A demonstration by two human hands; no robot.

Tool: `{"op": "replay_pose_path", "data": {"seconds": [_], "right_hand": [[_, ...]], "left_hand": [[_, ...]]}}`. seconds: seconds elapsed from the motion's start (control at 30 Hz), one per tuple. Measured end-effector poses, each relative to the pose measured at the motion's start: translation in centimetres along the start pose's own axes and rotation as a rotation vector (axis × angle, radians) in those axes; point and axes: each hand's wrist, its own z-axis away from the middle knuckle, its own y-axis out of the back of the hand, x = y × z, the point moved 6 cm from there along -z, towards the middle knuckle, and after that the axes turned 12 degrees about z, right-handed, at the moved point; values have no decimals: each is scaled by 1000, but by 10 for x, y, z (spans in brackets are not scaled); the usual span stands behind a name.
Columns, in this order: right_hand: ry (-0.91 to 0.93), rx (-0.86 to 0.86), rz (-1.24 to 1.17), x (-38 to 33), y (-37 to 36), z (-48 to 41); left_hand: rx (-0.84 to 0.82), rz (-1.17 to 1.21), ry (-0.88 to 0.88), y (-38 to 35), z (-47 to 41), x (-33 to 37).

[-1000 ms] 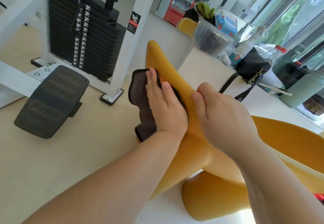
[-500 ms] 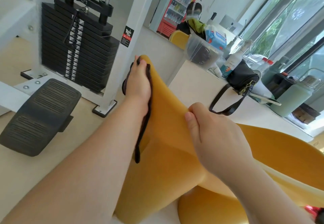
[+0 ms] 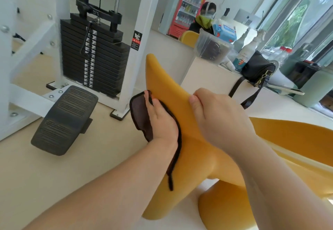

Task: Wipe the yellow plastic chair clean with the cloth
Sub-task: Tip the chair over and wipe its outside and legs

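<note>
Head view, left hand (image 3: pixel 162 119) flat on cloth (image 3: pixel 139 111) against yellow chair (image 3: pixel 161 78), right hand (image 3: pixel 221 119) gripping its edge

Bright daylight from windows (image 3: pixel 297 22) at right; soft shadows; wide-angle bending at edges; background slightly soft.

Yellow chair (image 3: pixel 162 78) partly beyond right edge

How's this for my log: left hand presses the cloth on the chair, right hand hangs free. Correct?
No: the head view shows the right hand gripping the chair. The left hand does press the cloth on it.
</note>
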Motion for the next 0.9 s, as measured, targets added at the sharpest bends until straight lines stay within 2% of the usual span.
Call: {"op": "replay_pose_path", "data": {"seconds": [0.1, 0.17, 0.27, 0.33, 0.43, 0.63, 0.8, 0.9], "right_hand": [[17, 14, 29, 20, 9, 24], [-45, 13, 66, 50, 15, 51], [-178, -25, 79, 109, 13, 94], [-208, -25, 102, 138, 6, 112], [-165, 54, 103, 147, -3, 122], [-158, 156, 42, 145, -4, 121], [-195, 5, -18, 147, -5, 123], [-217, -78, -54, 149, -3, 124]], "left_hand": [[45, -111, -103, -8, 33, -7], [84, -187, -161, -7, 49, -10], [59, -263, -233, -5, 73, -12], [69, -294, -235, -4, 84, -10], [156, -345, -182, -6, 97, -4], [227, -466, -56, -9, 134, -1], [279, -563, 138, -21, 171, 13], [253, -618, 298, -25, 185, 30]]}}
